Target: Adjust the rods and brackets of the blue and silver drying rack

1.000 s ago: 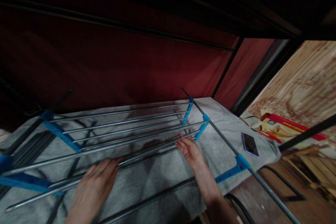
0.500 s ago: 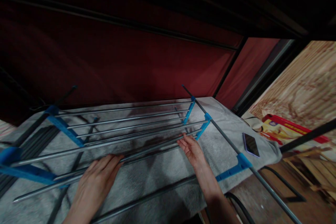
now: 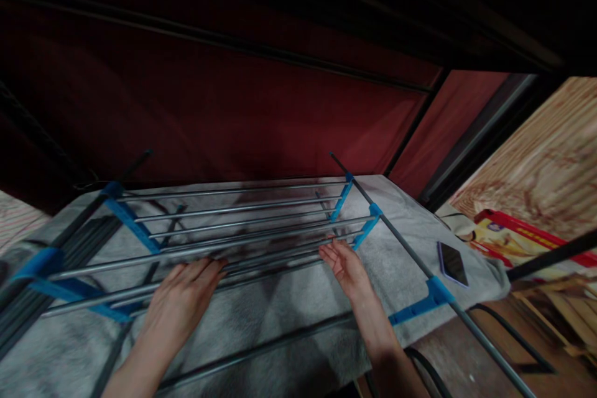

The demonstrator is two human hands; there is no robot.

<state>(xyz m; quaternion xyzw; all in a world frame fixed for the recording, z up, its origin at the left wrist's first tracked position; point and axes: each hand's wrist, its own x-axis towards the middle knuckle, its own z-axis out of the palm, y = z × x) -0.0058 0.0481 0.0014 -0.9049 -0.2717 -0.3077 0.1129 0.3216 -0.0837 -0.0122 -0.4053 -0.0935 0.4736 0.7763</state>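
A rack of grey metal tubes (image 3: pixel 252 205) with blue plastic brackets (image 3: pixel 133 224) lies on a grey cloth (image 3: pixel 275 311). My left hand (image 3: pixel 189 289) is closed over a tube near the rack's left half, its fingertips partly hidden behind the tube. Further right, my right hand (image 3: pixel 342 261) has its fingers bent round the same tube close to the right blue bracket (image 3: pixel 367 229). The tube's left end sticks out past the lower left bracket (image 3: pixel 79 292). At the lower right, another blue bracket (image 3: pixel 424 305) sits on a long side pole.
A phone (image 3: pixel 452 263) lies on the cloth at the right. Loose dark tubes (image 3: pixel 88 249) lie at the left. Beyond stands a dark red panel (image 3: pixel 261 118). A red and yellow box (image 3: pixel 517 239) and wooden slats (image 3: pixel 559 311) are at the far right.
The held tube has moved away from me, nearer the other tubes of the rack, and its left end reaches less far out. Both hands moved with it. The view has shifted slightly.
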